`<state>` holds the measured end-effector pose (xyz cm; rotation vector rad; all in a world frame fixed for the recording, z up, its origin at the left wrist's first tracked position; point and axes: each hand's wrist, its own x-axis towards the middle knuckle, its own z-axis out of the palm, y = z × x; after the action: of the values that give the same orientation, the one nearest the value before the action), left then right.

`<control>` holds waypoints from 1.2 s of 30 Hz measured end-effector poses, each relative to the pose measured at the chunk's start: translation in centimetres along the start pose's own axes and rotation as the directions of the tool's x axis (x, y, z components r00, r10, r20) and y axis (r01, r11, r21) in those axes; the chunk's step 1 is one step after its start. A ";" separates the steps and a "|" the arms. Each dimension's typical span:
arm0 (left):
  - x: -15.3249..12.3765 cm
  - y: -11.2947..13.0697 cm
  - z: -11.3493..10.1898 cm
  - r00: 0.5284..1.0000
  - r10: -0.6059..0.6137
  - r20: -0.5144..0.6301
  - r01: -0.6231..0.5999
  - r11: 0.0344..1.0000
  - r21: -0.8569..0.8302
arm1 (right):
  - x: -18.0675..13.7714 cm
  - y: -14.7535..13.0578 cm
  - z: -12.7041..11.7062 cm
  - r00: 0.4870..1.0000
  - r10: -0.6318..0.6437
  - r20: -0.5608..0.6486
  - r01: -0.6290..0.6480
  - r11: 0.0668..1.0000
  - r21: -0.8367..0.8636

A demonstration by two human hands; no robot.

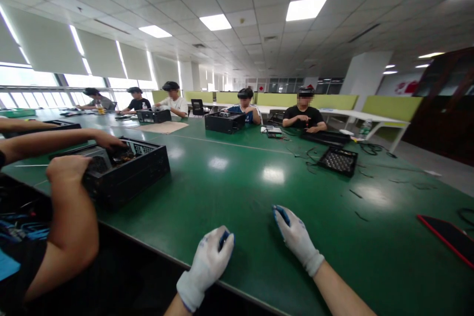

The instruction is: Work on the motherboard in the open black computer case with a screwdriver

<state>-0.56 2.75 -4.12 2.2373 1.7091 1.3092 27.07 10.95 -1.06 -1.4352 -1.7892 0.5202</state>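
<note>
Both my hands wear white gloves with blue palms. My left hand (210, 260) is over the front edge of the green table (237, 177), its fingers loosely bent and the thumb apart from them. My right hand (297, 238) is further to the right above the tabletop, palm turned inward, fingers curved and thumb apart. Nothing shows in either hand, though the undersides of the fingers are partly hidden. Bare green tabletop lies between and in front of them.
At left, a co-worker's hands reach into a black computer case (129, 173). Across the table, people sit by another case (224, 122). A black perforated tray (337, 160) and loose cables lie at right, with a red-edged black mat (446, 239) near the right edge.
</note>
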 end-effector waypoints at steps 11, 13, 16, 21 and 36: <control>-0.2 1.6 -0.2 0.990 -0.044 0.138 0.029 0.994 0.104 | -0.9 -0.8 1.5 0.986 -0.160 0.053 0.160 0.987 0.011; -0.2 1.8 -0.3 0.988 -0.016 0.157 -0.007 0.989 0.146 | -0.9 -0.8 1.6 0.984 -0.165 0.062 0.166 0.986 -0.002; -0.3 2.0 -0.2 0.986 0.030 0.163 -0.064 0.976 0.208 | -1.1 -0.9 1.7 0.983 -0.168 0.068 0.170 0.985 -0.012; -0.3 2.1 0.0 0.980 0.064 0.186 -0.113 0.957 0.266 | -1.3 -0.6 1.8 0.979 -0.195 0.052 0.197 0.980 -0.024; 1.3 3.8 -0.4 0.913 -0.003 0.408 -0.125 0.950 0.286 | -1.7 -1.7 1.3 0.955 -0.283 0.086 0.284 0.959 0.002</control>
<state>2.20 2.16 -1.19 2.5117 1.7838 0.5444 25.09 9.05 -1.14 -1.1491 -2.0270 0.4278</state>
